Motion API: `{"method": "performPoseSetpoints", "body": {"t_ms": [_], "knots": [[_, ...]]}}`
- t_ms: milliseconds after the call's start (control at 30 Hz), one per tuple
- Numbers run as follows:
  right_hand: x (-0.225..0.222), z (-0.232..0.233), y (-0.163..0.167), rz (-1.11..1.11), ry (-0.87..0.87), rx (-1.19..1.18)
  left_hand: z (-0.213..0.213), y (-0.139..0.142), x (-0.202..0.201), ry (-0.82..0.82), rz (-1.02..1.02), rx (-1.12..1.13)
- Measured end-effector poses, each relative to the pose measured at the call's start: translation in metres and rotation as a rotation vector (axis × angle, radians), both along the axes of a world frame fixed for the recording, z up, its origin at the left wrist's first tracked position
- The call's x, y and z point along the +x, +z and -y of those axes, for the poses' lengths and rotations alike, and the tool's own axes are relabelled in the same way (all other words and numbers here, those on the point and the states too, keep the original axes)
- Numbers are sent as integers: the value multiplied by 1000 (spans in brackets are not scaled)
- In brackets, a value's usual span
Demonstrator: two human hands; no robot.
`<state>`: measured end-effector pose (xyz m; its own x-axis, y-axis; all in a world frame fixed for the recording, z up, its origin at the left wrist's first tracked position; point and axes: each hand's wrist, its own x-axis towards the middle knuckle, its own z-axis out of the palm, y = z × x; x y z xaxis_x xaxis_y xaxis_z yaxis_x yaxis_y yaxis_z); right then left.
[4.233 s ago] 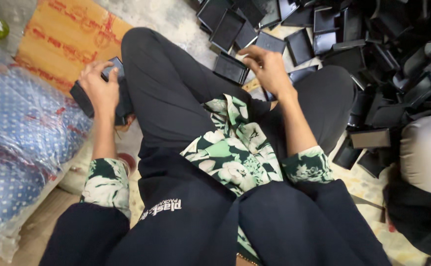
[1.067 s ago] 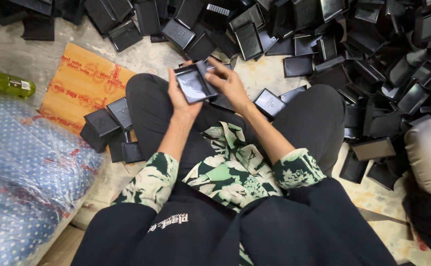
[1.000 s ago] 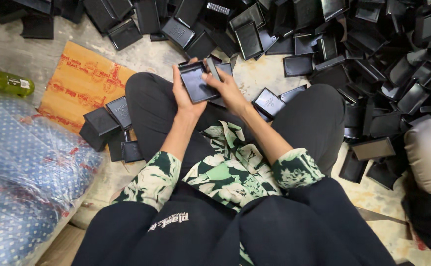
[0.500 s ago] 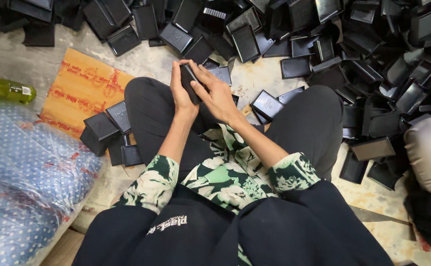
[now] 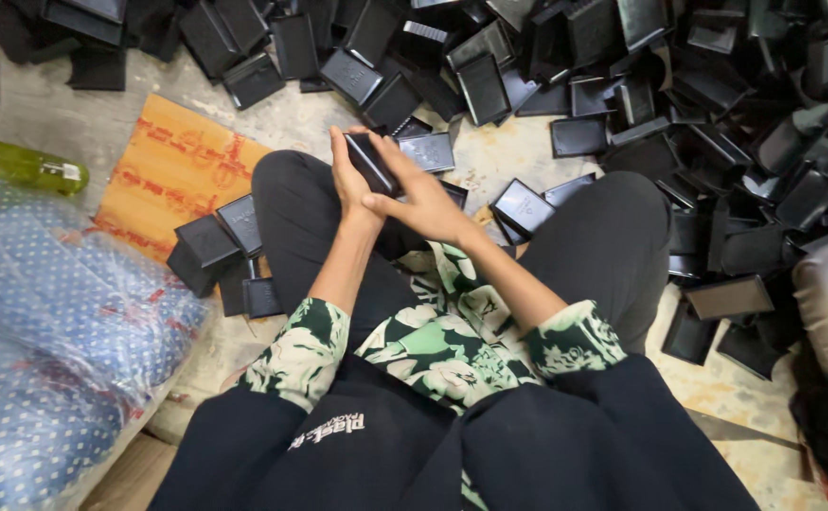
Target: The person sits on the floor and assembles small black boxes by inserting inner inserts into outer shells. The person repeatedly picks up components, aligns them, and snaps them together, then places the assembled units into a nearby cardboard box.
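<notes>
One black box point(image 5: 372, 163) between both hands' fingers point(image 5: 390, 202)

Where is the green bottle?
In the head view, the green bottle lies on its side on the floor at the far left, just above the dotted blue bag and left of the orange cardboard.

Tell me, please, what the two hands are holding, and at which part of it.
A small black box, pressed between both hands: left hand behind its back, right hand over its front and lower edge.
</notes>
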<state>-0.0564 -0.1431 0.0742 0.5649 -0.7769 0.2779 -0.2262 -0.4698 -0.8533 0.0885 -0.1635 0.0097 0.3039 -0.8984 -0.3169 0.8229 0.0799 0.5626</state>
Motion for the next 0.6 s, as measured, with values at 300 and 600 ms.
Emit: {"method": "performPoseSetpoints", "body": {"t_ms": [300,600], "knots": [[-29,12,38,106,-298,23,-35,35,19,-441,306,-144],[-30,15,28,147,-233,180,-42,18,17,-213,876,-109]]}}
